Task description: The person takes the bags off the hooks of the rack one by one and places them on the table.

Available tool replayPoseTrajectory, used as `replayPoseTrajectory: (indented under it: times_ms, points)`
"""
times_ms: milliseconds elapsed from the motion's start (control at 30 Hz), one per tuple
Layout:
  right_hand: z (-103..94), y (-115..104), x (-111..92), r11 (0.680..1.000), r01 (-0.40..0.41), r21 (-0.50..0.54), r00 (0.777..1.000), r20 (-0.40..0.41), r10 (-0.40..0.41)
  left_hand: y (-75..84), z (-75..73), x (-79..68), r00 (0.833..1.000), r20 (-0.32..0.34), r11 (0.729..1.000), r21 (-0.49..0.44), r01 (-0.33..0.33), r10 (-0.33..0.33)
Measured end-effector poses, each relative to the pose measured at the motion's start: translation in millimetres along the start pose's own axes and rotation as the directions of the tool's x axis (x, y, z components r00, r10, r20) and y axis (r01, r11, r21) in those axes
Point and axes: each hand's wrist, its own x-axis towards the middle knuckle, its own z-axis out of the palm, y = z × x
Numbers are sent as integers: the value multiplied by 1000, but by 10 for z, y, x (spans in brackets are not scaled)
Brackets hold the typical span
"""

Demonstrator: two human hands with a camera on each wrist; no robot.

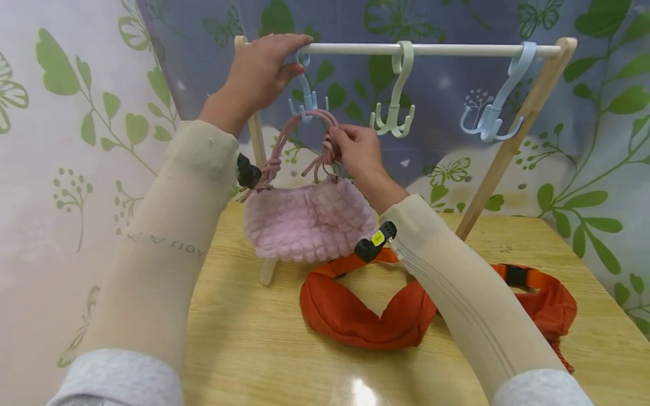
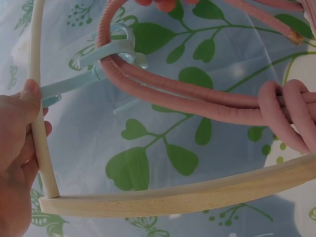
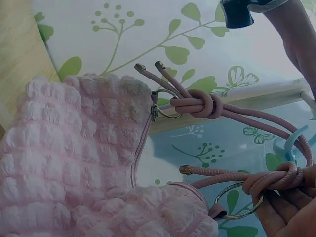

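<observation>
A pink puffy handbag (image 1: 304, 223) hangs by its knotted cord handle (image 2: 182, 101) from a light-blue multi-prong hook (image 1: 310, 102). In the left wrist view the handle loops over one prong. My left hand (image 1: 261, 70) grips the white rod (image 1: 350, 49) at its left end, with the thumb beside the top of that hook. My right hand (image 1: 359, 152) pinches the handle near its right knot (image 3: 274, 180), just above a metal ring (image 3: 239, 200). Both handle knots show in the right wrist view.
A green hook (image 1: 396, 107) and another blue hook (image 1: 491, 115) hang further right on the rod. Wooden legs (image 1: 503, 152) support the rod. An orange waist bag (image 1: 363, 321) with a strap and black buckle (image 1: 516, 275) lies on the wooden table (image 1: 244, 338) below.
</observation>
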Motion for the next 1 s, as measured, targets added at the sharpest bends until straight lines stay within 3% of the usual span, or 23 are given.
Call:
replayPoseTrajectory:
  times_ms: [533,1000]
  points:
    - [20,-121,8,994,36,99,999,-39,-32,0,34,32,1000,8,1000,2,10,-10]
    - [-39,-370,-36,988,74,133,997,-24,-71,19,57,71,1000,6,1000,9,25,-25]
